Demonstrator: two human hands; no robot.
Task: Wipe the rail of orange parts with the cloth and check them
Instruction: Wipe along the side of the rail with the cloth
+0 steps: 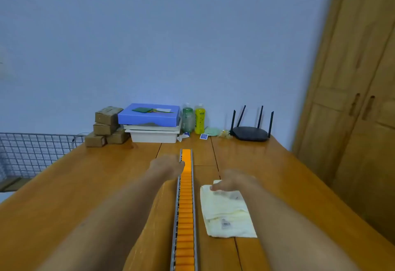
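Note:
A long metal rail (pixel 185 206) packed with several orange parts runs straight away from me down the middle of the wooden table (pixel 85 181). My left hand (pixel 167 164) rests against the rail's left side near its far end, fingers touching the orange parts. A folded pale cloth (pixel 226 210) lies flat on the table just right of the rail. My right hand (pixel 232 182) hovers over the cloth's far edge, fingers spread and blurred, touching or nearly touching it.
At the table's far edge stand brown cardboard boxes (pixel 106 125), a blue box on white trays (pixel 149 121), two bottles (pixel 194 118) and a black router (pixel 250 132). A wire mesh panel (pixel 32 151) is at the left, a wooden wardrobe (pixel 352 99) at the right.

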